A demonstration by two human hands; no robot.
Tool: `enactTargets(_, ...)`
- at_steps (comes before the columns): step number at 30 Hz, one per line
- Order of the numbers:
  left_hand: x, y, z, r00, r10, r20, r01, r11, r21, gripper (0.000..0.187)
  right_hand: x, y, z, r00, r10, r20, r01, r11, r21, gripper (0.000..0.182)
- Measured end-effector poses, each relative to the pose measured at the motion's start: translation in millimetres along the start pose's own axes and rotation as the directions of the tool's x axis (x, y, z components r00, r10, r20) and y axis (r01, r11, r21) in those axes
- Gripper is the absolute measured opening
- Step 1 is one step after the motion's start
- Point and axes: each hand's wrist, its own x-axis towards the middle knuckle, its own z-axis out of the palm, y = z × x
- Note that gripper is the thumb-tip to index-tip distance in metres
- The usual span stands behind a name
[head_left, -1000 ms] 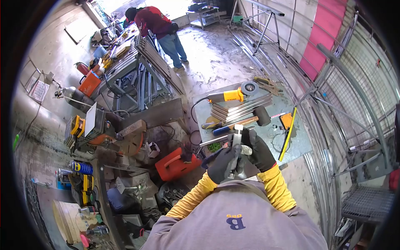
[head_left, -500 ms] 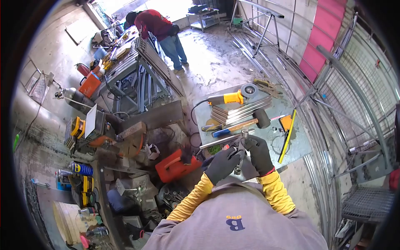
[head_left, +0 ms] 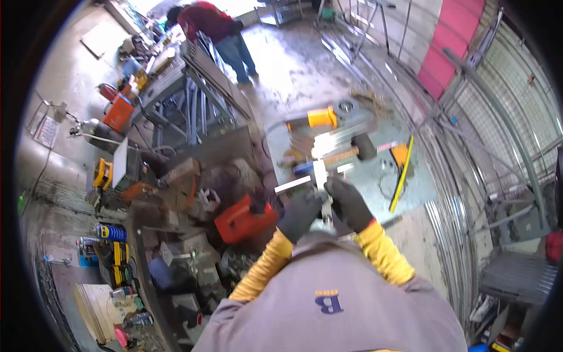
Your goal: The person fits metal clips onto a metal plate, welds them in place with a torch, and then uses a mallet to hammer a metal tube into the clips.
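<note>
Both my hands wear dark gloves and are held together in front of my chest, over the near edge of a metal-topped table point(head_left: 419, 190). A short, shiny metal piece point(head_left: 320, 175) stands up between them, blurred by motion and glare, so its exact kind cannot be made out. My left hand point(head_left: 302, 216) is closed around its lower part. My right hand point(head_left: 350, 204) grips it from the other side, fingers bent. Just beyond, a mallet point(head_left: 366, 148) with a dark head, a loose metal bar point(head_left: 292, 185) and a stack of metal bars point(head_left: 352, 134) lie on the table.
A yellow angle grinder point(head_left: 321, 118) rests at the table's far side. At its right lies a yellow strip point(head_left: 402, 176). A red case point(head_left: 243, 223) sits to my left. Long metal lengths point(head_left: 448, 246) run along the right. Another person point(head_left: 212, 26) bends over a far workbench.
The view has shifted, and most of the scene appears higher and farther left. The metal piece in my hands now catches bright glare. Both hands still hold it.
</note>
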Motion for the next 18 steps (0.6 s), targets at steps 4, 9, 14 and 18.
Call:
enactTargets(4,-4,17,3,0.936,-0.332,0.121,0.345,0.784,-0.515,0.034,1,1,-4,0.997,0.018,0.070,-0.026,0.993,0.111,0.031)
enactTargets(9,-4,15,4,0.928,-0.354,0.117,0.364,0.794,-0.487,0.038,1,2,-9,0.998,0.003,0.068,-0.001,1.000,-0.020,0.030)
enactTargets(14,-1,0,8,0.928,-0.360,0.099,0.365,0.818,-0.445,0.048,-4,5,-8,0.909,-0.368,0.193,0.414,0.842,-0.346,0.033)
enactTargets(18,-3,-2,9,0.925,-0.364,0.109,0.372,0.807,-0.459,0.050,-4,13,-13,0.964,-0.237,0.120,0.255,0.953,-0.162,0.037)
